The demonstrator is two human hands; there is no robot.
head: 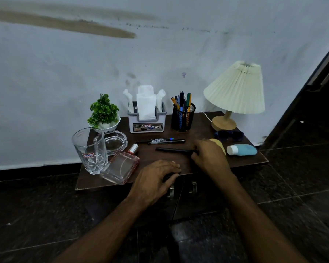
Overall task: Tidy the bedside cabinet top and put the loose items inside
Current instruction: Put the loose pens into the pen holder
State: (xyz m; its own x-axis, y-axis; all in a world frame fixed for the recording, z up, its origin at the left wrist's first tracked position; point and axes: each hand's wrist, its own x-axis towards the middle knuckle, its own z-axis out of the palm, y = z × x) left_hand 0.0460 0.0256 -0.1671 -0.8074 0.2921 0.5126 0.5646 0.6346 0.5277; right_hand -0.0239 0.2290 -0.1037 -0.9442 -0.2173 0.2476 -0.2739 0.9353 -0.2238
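Right grip (pixel 207 156) pinching a black pen (pixel 171 149) — left grip (pixel 156 179) flat on the counter (pixel 154 157) front edge.
Two markers (pixel 159 140) lie just beyond the pen; I see a perfume bottle (pixel 121 166) left of my left grip.

The right hand (pixel 209 156) covers the black pen (pixel 173 149) at its right end and most of a yellow thing (pixel 219 144) behind it, the left hand (pixel 156 179) hides something dark under its thumb at the front edge of the cabinet top (pixel 154 157), and both forearms run off the bottom.

Bare front strip of cabinet top (pixel 150 156) between perfume bottle (pixel 120 167) and blue bottle (pixel 242 149); markers (pixel 160 141) just behind.
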